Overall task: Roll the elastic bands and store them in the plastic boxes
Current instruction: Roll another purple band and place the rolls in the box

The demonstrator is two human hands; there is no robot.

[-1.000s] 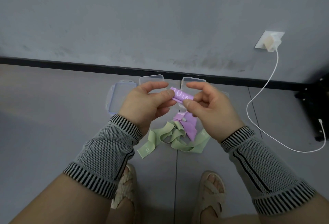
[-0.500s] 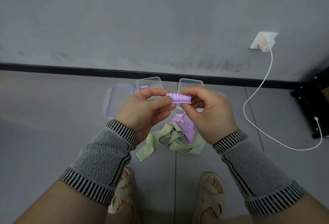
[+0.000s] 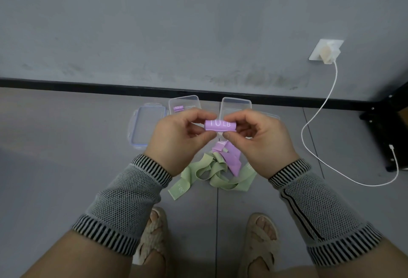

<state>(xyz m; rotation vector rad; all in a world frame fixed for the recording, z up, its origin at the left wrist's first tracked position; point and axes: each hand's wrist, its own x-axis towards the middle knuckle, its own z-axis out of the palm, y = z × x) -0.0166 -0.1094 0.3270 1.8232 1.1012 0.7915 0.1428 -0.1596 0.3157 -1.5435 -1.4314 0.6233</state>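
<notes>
Pinching purple roll (image 3: 220, 125) horizontal, left hand (image 3: 179, 140), right hand (image 3: 257, 143).

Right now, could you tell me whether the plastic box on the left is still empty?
No, the left plastic box already holds one rolled purple band against its left side.

Matt purple band roll (image 3: 220, 125), clear glossy plastic boxes (image 3: 235, 105), knit sleeves (image 3: 123, 202).

A grey scuffed wall (image 3: 176, 23) stands beyond the hands, with a black baseboard (image 3: 88, 83) at its foot. Below them is grey floor (image 3: 55, 145); to the upper right a white wall socket (image 3: 324, 50) holds a charger, and its white cable (image 3: 318, 112) hangs down to the floor.
</notes>
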